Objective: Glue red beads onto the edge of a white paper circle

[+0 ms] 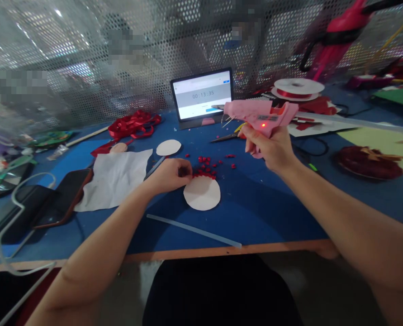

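Note:
My right hand (272, 147) is wrapped around the handle of a pink hot glue gun (247, 110), raised over the table with its nozzle to the left and a red light lit. A clear glue stick (353, 122) sticks out of its back. My left hand (170, 174) is closed in a pinch at the upper left edge of a white round disc (201, 194); what the fingertips hold, if anything, is hidden. Small red pieces (204, 172) line the disc's top edge, and several more lie scattered just behind it.
A loose glue stick (194, 231) lies near the table's front edge. Left are white cloth (116, 179), a phone (65, 197) with a cable and red ribbon (131, 124). Behind stand another disc (168, 147), scissors (226, 136), a tablet (203, 95) and a ribbon spool (298, 86).

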Tool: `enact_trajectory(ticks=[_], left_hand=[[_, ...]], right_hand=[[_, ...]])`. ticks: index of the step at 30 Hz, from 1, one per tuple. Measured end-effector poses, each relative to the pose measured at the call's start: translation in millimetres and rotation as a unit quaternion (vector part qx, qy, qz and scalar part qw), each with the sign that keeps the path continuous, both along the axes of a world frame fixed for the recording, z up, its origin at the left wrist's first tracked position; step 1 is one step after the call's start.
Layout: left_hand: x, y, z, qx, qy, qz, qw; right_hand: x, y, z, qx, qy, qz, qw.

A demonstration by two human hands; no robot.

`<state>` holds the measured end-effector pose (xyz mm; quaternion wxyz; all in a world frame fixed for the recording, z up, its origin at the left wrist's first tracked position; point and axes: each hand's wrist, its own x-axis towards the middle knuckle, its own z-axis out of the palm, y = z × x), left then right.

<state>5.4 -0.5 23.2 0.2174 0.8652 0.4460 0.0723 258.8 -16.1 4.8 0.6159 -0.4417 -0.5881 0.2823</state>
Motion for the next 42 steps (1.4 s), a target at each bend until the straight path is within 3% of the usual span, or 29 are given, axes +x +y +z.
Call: enact_trajectory(ticks=[11,28,32,36,39,42], left_hand=[[-1,2,-4.1,-0.045,-0.032,0.019,0.998],[2,2,-2.5,-0.052,-0.025,0.022,0.998],[-7,6,-0.2,-0.097,-0.031,0.009,0.995],[-16,12,1.3,-0.142,-0.095,0.028,0.985],[-18,14,1.6,-0.102,-0.152,0.085,0.979],[-15,13,1.2,0.012,-0.162,0.124,0.979]], right_hand=[[1,0,-2.3,-0.006,-0.008,-0.002,1.0],[1,-1,-0.4,-0.014,-0.011,0.0,1.0],[0,-1,-0.1,-0.012,-0.008,-0.003,1.0],[0,-1,-1.3,-0.015,-0.003,-0.001,1.0],[-1,-1,-2.2,-0.014,-0.003,-0.001,1.0],[-2,-1,-2.0,-0.024,-0.001,0.007,1.0]])
